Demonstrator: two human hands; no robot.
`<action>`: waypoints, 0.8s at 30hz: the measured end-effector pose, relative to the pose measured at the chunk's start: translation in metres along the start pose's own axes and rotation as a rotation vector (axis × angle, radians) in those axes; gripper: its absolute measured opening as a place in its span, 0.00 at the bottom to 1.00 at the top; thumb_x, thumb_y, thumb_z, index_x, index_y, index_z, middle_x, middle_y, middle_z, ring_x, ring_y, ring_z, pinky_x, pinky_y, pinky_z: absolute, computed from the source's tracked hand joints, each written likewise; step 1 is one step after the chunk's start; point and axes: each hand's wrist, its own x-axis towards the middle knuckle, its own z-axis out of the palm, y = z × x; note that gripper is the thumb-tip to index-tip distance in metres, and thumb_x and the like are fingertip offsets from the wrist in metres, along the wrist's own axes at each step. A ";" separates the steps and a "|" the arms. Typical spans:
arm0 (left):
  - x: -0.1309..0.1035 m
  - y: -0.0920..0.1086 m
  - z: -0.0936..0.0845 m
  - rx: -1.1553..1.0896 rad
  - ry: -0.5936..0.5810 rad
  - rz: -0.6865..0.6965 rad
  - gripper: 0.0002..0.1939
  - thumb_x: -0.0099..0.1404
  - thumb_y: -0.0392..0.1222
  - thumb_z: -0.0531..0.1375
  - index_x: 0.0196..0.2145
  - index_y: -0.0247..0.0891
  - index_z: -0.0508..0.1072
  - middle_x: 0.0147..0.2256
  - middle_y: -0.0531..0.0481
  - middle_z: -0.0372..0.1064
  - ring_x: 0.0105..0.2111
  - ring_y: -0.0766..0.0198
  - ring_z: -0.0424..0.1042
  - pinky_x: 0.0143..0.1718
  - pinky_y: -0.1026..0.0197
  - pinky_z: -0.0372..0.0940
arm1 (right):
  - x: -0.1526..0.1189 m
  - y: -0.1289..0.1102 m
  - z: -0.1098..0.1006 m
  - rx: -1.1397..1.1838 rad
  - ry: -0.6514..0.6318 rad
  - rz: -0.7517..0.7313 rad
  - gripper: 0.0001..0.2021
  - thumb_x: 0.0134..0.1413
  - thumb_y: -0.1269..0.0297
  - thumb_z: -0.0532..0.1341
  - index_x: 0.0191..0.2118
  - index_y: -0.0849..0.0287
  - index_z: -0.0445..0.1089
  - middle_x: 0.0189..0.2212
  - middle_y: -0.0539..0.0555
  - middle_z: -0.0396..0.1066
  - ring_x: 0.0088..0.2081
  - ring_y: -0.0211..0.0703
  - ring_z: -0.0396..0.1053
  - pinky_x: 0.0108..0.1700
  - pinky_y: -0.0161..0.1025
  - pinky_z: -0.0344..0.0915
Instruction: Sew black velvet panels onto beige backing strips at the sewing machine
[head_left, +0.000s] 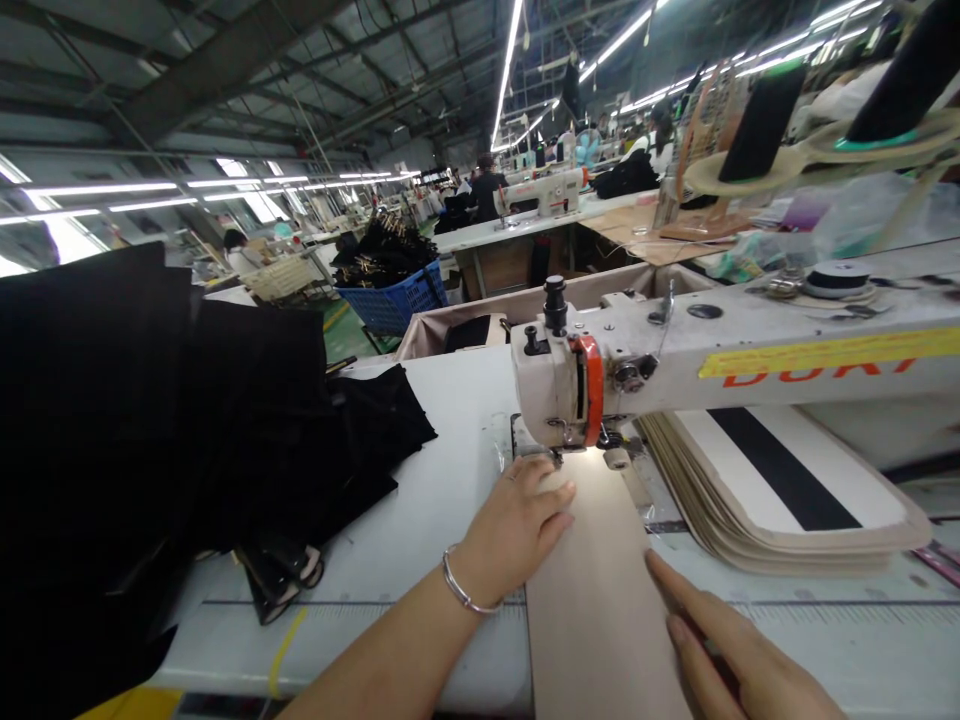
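A long beige fabric strip [600, 590] lies flat on the sewing table [420, 540], its far end under the head of the white sewing machine [615, 370]. My left hand [517, 520], with a silver bangle at the wrist, rests on the strip's left edge close to the needle area, fingers stretched forward. Along the strip's right edge lies my right hand [727, 640], fingers extended and touching that edge. Neither hand is wrapped round anything. The needle itself is hidden behind the machine head and my left fingers.
Black fabric pieces [247, 420] are heaped at the left, with scissors [277, 575] beside them. To the right, a stack of beige-edged panels [780, 480] sits under the machine arm. Behind stand a blue crate [397, 300] of black pieces and thread cones [761, 125].
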 end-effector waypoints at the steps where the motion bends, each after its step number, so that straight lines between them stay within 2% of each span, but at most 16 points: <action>1: 0.001 0.000 0.000 0.008 0.008 -0.006 0.15 0.68 0.41 0.57 0.52 0.41 0.70 0.54 0.42 0.62 0.59 0.53 0.60 0.62 0.43 0.56 | 0.003 -0.001 -0.001 -0.023 0.000 -0.026 0.25 0.58 0.61 0.53 0.61 0.55 0.62 0.50 0.55 0.72 0.48 0.46 0.72 0.44 0.38 0.73; 6: 0.004 0.003 0.000 0.052 0.010 -0.032 0.15 0.68 0.41 0.57 0.53 0.41 0.69 0.54 0.42 0.62 0.58 0.52 0.60 0.62 0.40 0.54 | 0.012 -0.004 -0.003 -0.112 0.012 -0.117 0.23 0.58 0.64 0.51 0.58 0.58 0.64 0.49 0.55 0.73 0.46 0.44 0.73 0.43 0.36 0.73; 17: 0.004 0.004 0.001 0.068 -0.005 -0.077 0.16 0.69 0.41 0.55 0.54 0.41 0.69 0.55 0.41 0.61 0.59 0.52 0.58 0.63 0.39 0.51 | 0.015 -0.001 -0.003 -0.163 0.021 -0.134 0.22 0.60 0.63 0.49 0.57 0.64 0.65 0.49 0.57 0.73 0.47 0.43 0.73 0.46 0.36 0.71; 21: 0.003 0.001 0.003 0.064 0.013 -0.073 0.16 0.69 0.41 0.55 0.54 0.41 0.69 0.55 0.41 0.60 0.59 0.51 0.58 0.63 0.39 0.51 | 0.013 -0.001 -0.003 -0.181 -0.022 -0.119 0.22 0.61 0.63 0.48 0.58 0.62 0.64 0.48 0.57 0.74 0.46 0.43 0.74 0.43 0.35 0.74; 24: 0.005 0.003 0.005 0.062 0.016 -0.062 0.16 0.69 0.42 0.55 0.54 0.41 0.69 0.55 0.41 0.62 0.59 0.51 0.58 0.62 0.41 0.52 | 0.026 -0.004 -0.006 -0.252 -0.076 -0.087 0.20 0.61 0.58 0.48 0.53 0.53 0.68 0.42 0.56 0.76 0.37 0.46 0.76 0.35 0.42 0.76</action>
